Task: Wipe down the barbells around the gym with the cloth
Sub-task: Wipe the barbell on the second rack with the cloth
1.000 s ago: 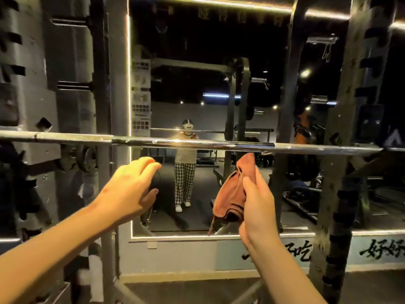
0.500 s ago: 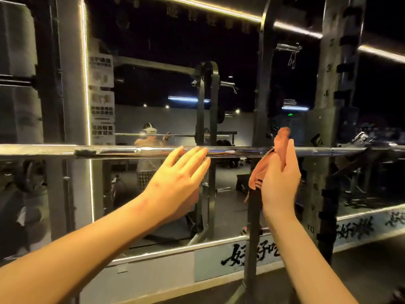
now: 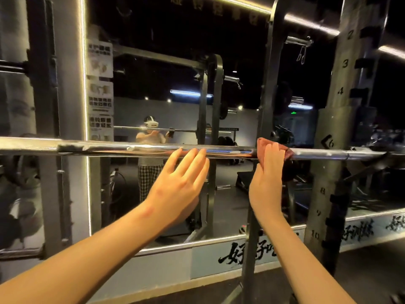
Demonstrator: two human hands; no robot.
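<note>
A chrome barbell (image 3: 122, 148) runs level across the whole view at chest height, resting in a squat rack. A reddish-brown cloth (image 3: 262, 147) is draped over the bar right of centre. My right hand (image 3: 266, 183) holds the cloth against the bar, fingers curled up over it. My left hand (image 3: 178, 185) is raised just below the bar at centre with fingers straight, the fingertips at the bar's underside, holding nothing.
A numbered rack upright (image 3: 333, 132) stands at the right, carrying the bar's end. Another dark upright (image 3: 266, 84) rises behind the cloth. A wall mirror (image 3: 175, 62) behind the bar reflects a person and more racks. A grey pillar (image 3: 68, 84) stands left.
My right hand has risen and brought the cloth from under the bar onto it. My left hand has opened and lifted up to the bar. The view has shifted right.
</note>
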